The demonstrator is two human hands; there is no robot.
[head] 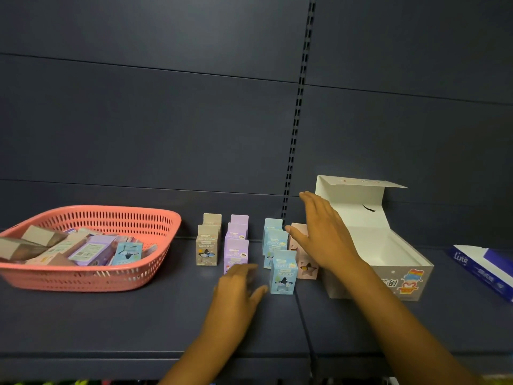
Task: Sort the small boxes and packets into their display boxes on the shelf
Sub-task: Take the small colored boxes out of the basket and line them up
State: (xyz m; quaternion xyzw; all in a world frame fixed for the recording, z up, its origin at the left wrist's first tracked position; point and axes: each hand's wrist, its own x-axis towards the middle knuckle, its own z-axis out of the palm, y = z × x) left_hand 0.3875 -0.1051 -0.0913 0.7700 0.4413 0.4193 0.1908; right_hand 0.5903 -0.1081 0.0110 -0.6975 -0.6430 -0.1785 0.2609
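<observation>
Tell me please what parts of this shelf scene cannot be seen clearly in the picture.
Head view only:
- Pink boxes: mostly covered by the right hand; their number is unclear.
- Front purple box: its base is hidden by the blurred left hand.
- Blue packet: cut off by the right edge.
- Pink basket: contents piled up, labels too small to read.
- White display box: its near wall hides part of the floor.

Shop, retail aisle: dark metal gondola shelf [138, 315] with slotted upright [294, 140] in panelled back wall; small packaged boxes [283, 276] lined in colour rows; open printed display box [388, 279]; pink stock basket [91, 276] of more packets
</observation>
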